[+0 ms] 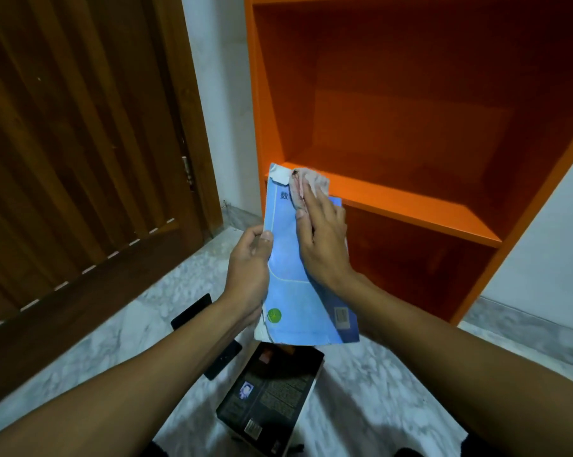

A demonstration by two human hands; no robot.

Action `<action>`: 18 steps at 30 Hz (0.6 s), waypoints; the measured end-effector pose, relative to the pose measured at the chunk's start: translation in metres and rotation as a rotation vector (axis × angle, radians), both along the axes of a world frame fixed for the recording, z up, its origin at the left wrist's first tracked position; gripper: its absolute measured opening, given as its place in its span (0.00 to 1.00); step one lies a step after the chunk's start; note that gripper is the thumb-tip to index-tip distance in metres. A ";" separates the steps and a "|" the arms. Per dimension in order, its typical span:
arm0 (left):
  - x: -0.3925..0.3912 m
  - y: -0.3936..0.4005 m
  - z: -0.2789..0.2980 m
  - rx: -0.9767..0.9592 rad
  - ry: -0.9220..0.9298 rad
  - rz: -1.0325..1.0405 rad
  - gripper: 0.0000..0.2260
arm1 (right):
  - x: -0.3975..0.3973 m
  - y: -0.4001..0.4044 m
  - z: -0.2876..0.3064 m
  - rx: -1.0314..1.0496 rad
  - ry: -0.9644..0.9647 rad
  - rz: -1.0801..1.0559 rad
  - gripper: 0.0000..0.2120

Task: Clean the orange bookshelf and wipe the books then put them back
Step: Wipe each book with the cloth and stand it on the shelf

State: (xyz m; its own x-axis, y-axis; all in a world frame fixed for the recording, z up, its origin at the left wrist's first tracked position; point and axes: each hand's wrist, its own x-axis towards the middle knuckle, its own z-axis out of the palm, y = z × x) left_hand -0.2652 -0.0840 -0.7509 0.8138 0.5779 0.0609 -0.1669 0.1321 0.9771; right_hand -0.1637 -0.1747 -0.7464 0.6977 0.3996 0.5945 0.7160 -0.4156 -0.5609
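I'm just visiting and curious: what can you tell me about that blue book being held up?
The thin light-blue paperback book is held tilted before the orange bookshelf. Its cover shows a green round sticker, a barcode label and a printed character; its top corner is torn and its left edge frayed. The left hand grips its left edge, while the right hand presses a pinkish cloth on it.

brown wooden door [80,159], white wall [219,94], marble floor [377,390]

A bookshelf [410,206] fills the upper right of the frame, a door [80,159] the left. At centre, a book [298,291] sits between the left hand [248,268] at its left edge and the right hand [324,245] on top, a cloth [311,186] under its fingers. Below, another book [272,397] lies on the floor [377,390].
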 end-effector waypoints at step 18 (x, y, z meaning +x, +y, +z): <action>-0.009 0.051 0.009 -0.105 -0.026 0.094 0.07 | -0.051 -0.048 -0.075 -0.539 -0.386 0.765 0.08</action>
